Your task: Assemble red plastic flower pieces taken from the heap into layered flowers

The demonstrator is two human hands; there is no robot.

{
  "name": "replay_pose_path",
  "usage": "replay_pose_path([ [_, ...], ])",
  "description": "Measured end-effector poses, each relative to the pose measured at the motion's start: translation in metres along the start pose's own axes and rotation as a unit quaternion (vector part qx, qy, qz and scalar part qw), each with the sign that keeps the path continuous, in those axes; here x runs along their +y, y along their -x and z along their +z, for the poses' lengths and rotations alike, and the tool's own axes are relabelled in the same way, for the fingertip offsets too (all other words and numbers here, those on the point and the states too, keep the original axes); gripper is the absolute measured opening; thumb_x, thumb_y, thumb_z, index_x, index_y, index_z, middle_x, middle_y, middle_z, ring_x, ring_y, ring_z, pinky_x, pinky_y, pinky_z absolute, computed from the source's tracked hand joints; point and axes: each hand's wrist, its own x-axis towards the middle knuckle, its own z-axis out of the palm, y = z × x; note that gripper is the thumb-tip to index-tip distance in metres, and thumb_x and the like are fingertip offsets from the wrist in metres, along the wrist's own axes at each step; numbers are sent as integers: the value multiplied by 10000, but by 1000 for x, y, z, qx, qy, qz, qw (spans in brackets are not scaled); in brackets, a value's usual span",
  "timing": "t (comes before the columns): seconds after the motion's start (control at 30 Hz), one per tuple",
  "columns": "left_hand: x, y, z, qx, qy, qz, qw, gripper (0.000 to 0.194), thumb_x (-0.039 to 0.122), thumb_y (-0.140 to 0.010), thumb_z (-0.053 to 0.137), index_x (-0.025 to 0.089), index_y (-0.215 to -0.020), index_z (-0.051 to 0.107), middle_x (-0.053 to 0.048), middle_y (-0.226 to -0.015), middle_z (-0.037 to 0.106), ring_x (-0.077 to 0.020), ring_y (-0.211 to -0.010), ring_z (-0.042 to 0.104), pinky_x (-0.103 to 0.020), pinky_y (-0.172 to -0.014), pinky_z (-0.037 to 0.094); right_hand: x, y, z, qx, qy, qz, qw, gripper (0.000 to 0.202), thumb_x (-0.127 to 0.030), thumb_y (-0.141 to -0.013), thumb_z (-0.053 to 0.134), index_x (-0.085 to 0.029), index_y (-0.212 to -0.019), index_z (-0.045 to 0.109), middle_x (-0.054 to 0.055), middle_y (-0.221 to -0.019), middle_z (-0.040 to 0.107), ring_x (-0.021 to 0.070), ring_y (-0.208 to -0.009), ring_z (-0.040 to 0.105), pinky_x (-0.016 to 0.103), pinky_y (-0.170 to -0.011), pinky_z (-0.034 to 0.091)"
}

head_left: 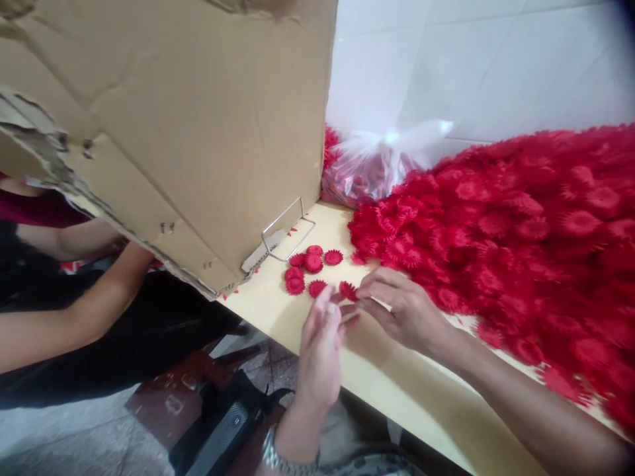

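Red toothed disc [348,291] pinched at the edge by right hand [404,309]; left hand [321,350] at its seven o'clock, can't tell whether gripping. Loose discs [313,263] at ten o'clock, heap [501,244] at two. Possible drop onto table [381,377] if the edge pinch loosens or hands bump

No words, brand or number could be read. A small badge on the black, mesh-fronted object [225,423] was too small to make out; dark marks along the cardboard's [198,132] lower edge were illegible.
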Motion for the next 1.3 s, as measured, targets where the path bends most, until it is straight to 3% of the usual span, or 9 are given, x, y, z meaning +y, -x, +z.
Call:
replay_pose_path([
  [0.17,0,-12,31,21,152,-146,977,310,396,-874,483,126,-802,617,-26,-710,601,-74,-579,544,-159,-487,388,-25,23,-9,11,39,-33,999,159,-81,-849,511,-149,-830,653,86,-857,648,185,-777,523,324,-655,435],
  [0.33,-10,-14,40,8,96,-96,991,494,544,-810,513,156,-511,449,36,-477,449,-63,-427,417,-184,-411,312,-33,43,-26,60,-25,12,998,249,-96,-846,508,-188,-1048,621,81,-943,661,187,-850,578,334,-705,491],
  [0.47,-19,-13,45,-22,51,-78,995,582,625,-793,461,189,-458,269,78,-369,240,-55,-324,249,-193,-345,154,-31,51,-45,113,-33,130,985,196,-162,-878,486,-199,-992,641,62,-836,662,158,-766,622,266,-628,508],
  [0.57,-28,-10,56,-26,-10,-52,998,568,630,-795,449,191,-456,325,76,-361,265,-53,-313,246,-199,-332,156,-25,43,-48,141,-66,210,965,229,-262,-911,437,-189,-953,650,69,-851,674,168,-780,633,280,-644,511],
  [0.73,-42,4,89,-76,-31,16,996,407,533,-857,427,185,-866,639,-48,-851,687,-143,-791,636,-251,-707,499,-10,19,-30,172,-117,265,942,479,-469,-938,296,-167,-1177,582,107,-1099,641,210,-1043,569,402,-924,456],
  [0.83,-45,7,99,-106,0,-9,994,475,550,-891,293,269,-1150,575,-51,-1265,580,-176,-1186,520,-324,-956,440,-16,25,-22,126,-168,280,937,573,-504,-948,188,-177,-1339,451,91,-1366,483,205,-1299,374,449,-1097,280],
  [0.93,-46,0,100,-112,-7,4,994,499,582,-881,266,344,-1247,508,-24,-1401,463,-183,-1332,356,-369,-1027,385,-36,47,-20,106,-207,277,932,561,-485,-956,139,-237,-1449,240,14,-1518,231,171,-1407,145,463,-1158,96],
  [1.07,-55,-1,107,-147,-40,8,988,513,583,-884,236,396,-1320,432,23,-1455,388,-199,-1381,255,-424,-1062,337,-50,69,-23,127,-243,331,903,581,-514,-945,141,-272,-1472,117,-14,-1540,87,179,-1415,75,480,-1158,102],
  [1.3,-75,40,128,-206,-52,37,976,579,538,-903,268,247,-1392,377,-29,-1478,355,-202,-1392,214,-353,-1146,164,8,56,-49,196,-229,415,858,580,-497,-947,106,-263,-1476,74,-3,-1539,75,164,-1401,92,431,-1147,177],
])
